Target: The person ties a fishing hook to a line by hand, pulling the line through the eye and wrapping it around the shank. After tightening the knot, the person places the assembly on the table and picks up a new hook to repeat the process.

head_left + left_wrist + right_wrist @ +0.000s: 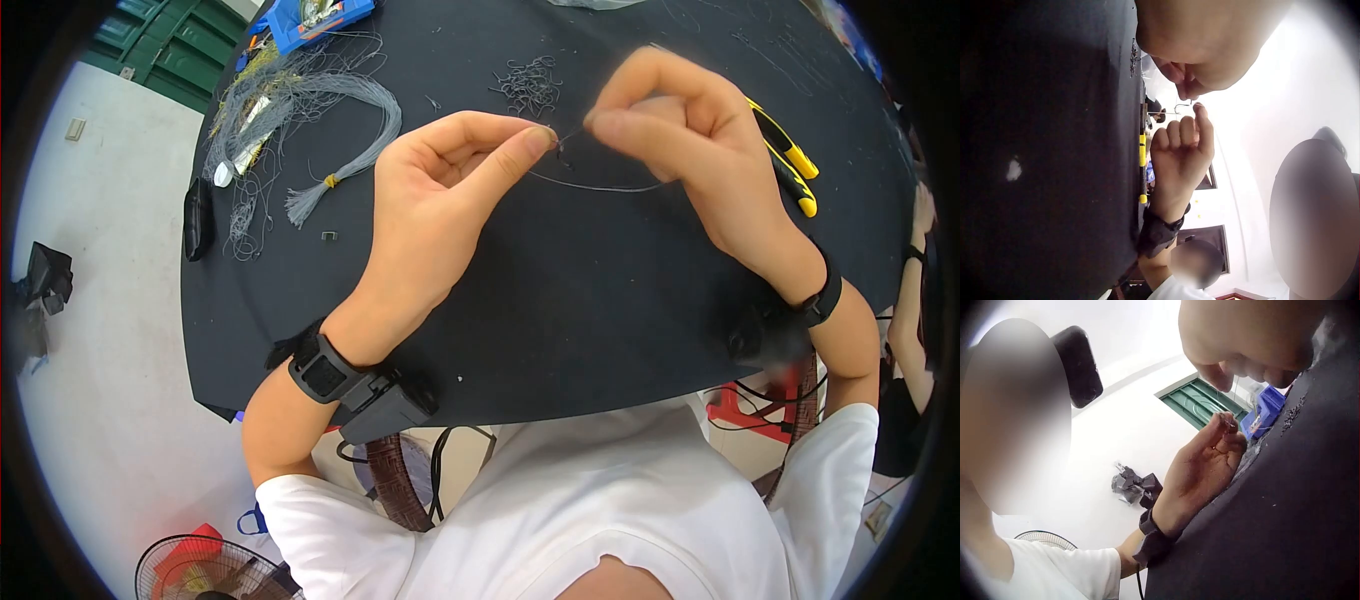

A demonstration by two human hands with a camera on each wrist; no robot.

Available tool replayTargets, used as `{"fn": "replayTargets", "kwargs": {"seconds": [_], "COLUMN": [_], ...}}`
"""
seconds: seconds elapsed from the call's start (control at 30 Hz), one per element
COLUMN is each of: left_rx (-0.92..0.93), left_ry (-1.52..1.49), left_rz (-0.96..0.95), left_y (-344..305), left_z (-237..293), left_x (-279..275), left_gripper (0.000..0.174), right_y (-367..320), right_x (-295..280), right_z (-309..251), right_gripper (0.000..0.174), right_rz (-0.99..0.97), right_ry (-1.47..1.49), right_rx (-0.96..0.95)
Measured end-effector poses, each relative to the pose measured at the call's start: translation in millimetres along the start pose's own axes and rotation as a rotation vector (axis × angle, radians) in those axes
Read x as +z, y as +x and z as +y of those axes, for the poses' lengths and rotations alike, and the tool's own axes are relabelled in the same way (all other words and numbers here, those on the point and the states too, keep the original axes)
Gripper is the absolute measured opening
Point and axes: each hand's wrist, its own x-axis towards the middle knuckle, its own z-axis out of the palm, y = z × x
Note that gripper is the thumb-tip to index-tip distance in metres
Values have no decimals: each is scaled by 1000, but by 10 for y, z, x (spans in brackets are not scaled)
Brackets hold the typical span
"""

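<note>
Over the dark table my left hand (430, 195) pinches a small dark fish hook (562, 152) between thumb and index fingertip. The hook's curved end pokes out past those fingertips; it also shows as a thin bend in the left wrist view. Close on the right, my right hand (692, 140) holds thin grey fishing line (600, 187) between its thumb and curled index finger. A slack length of that line sags in a shallow arc between the two hands. Just beyond them lies a pile of dark fish hooks (528, 86).
A bundle of grey line (372, 110) tied with a yellow band lies at the left, beside tangled strands. Yellow-and-black pliers (790, 155) are at the right. A blue box (318, 22) stands at the far left, a black case (198, 218) at the left table edge.
</note>
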Motion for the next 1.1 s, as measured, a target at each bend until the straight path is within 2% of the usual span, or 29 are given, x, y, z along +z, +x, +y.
{"fn": "replayTargets", "kwargs": {"seconds": [0.13, 0.2, 0.3, 0.4, 0.5, 0.63, 0.73, 0.83, 0.93, 1.1], "left_rx": [16, 26, 37, 38, 41, 17, 21, 23, 34, 45], "left_ry": [1, -4, -3, -19, -31, -49, -34, -14, -9, -30], "left_rz": [36, 56, 69, 68, 61, 46, 37, 34, 40, 55], "left_y": [6, 4, 12, 12, 14, 8, 7, 7, 11, 23], "left_z": [-8, -6, 4, 10, 1, 8, 12, 16, 10, -1], "left_x": [-16, -10, -16, -21, -25, -4, -6, -17, -14, -17], "left_gripper": [15, 15, 15, 15, 16, 16, 15, 15, 15, 15], "right_y": [-81, -96, -76, -51, -45, -43, -48, -53, -82, -87], "right_x": [54, 144, 119, 70, 70, 41, 62, 54, 66, 132], "right_z": [4, 73, 98, 86, 142, 80, 53, 21, 39, 98], "right_gripper": [3, 7, 7, 3, 3, 7, 7, 5, 5, 9], "right_rz": [-186, -172, -154, -126, 23, -121, -103, -92, -140, -95], "right_ry": [-7, 147, -7, -442, -462, -55, 127, 78, 18, 63], "right_rx": [-5, 51, 30, -280, -373, 81, 197, 237, 155, 89]}}
